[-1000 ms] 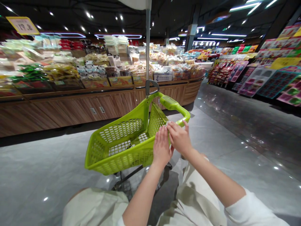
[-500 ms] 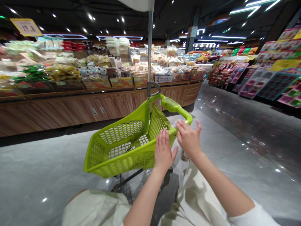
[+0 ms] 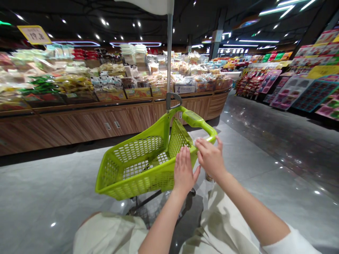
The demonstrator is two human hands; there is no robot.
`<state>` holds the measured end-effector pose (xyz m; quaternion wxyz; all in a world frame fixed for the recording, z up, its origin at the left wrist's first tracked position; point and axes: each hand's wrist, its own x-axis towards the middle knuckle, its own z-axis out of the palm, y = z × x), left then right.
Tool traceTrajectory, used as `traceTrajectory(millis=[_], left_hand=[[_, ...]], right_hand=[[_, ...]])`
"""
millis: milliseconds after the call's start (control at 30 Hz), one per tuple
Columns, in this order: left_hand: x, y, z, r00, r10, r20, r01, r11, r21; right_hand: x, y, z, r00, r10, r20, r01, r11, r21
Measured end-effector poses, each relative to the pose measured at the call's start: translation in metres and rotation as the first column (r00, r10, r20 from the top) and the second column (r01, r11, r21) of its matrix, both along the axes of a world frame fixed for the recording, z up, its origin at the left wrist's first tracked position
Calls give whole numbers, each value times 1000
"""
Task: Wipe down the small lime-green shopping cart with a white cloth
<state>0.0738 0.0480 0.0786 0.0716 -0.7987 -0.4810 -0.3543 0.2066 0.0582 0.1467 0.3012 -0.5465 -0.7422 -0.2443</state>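
- Left hand (image 3: 184,169): fingers straight, flat on near rim of cart (image 3: 132,165), steadying it, gripping nothing.
- Right hand (image 3: 210,157): fingers loosely spread at handle (image 3: 201,124), probably just touching.
- Cart centre, near.

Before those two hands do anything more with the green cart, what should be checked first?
1. Grip of the left hand: flat at the near rim of the green shopping cart, fingers straight, nothing gripped: not ok.
2. Grip of the right hand: fingers spread at the end of the handle, not closed round it: not ok.
3. Stance of the pole by the handle: upright: ok.
4. Gap to the wooden display counter: apart from the cart: ok.
5. State of the wheels: hidden below the basket: cannot tell.
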Motion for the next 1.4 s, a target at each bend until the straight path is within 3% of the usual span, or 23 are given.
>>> traceTrajectory(millis=[67, 133, 233, 333, 433, 533, 600, 667, 733, 833, 933, 1067, 1133, 1200, 1300, 1400], left_hand=[[-2, 0, -1, 1000, -2, -15, 2, 1000, -10], [-6, 0, -1, 1000, 3, -28, -3, 1000, -3], [-9, -2, -2, 999, 10, -35, -9, 1000, 22], [-5, -4, -3, 1000, 20, -15, -20, 999, 33], [1, -3, -4, 1000, 29, 11, -29, 999, 27], [3, 0, -4, 1000, 5, 6, -5, 1000, 1], [0, 2, -3, 1000, -10, -5, 10, 1000, -10], [-3, 2, -1, 1000, -6, -7, 6, 1000, -8], [-4, 2, 1, 1000, 0, -5, 0, 1000, 0], [-2, 1, 3, 1000, 5, 1, -5, 1000, 20], [2, 2, 3, 1000, 5, 5, -5, 1000, 22], [0, 4, 3, 1000, -11, -9, 11, 1000, -10], [-3, 3, 2, 1000, -2, -12, 2, 1000, -8], [-4, 1, 2, 1000, 12, -8, -12, 1000, 7], [-3, 0, 1, 1000, 29, 10, -29, 999, 22], [0, -1, -1, 1000, 26, 12, -27, 999, 24]], right_hand=[[-22, -11, -7, 996, 72, 51, -70, 997, -31], [-17, -13, -5, 985, 153, 75, -149, 987, -57], [30, -1, 8, 986, 165, 24, -164, 986, -38], [67, 12, 19, 994, 13, -112, -9, 999, 38], [45, 9, 13, 994, -31, -108, 35, 999, 40], [-4, -6, -6, 999, 32, -8, -32, 999, -13], [-19, -13, -12, 995, 94, 39, -93, 995, -46], [-7, -10, -10, 985, 166, 52, -163, 985, -63], [23, 1, -1, 982, 188, 11, -187, 981, -47], [53, 20, 10, 989, 56, -139, -53, 998, 25], [31, 20, 4, 983, -23, -185, 31, 999, 44], [-14, 2, -13, 992, 112, -61, -115, 993, -35], [-5, 0, -11, 977, 209, -48, -213, 974, -73], [21, 7, -1, 961, 263, -88, -270, 959, -82], [47, 19, 11, 962, 163, -217, -174, 984, -29], [20, 14, 6, 972, 58, -229, -63, 998, -11]])
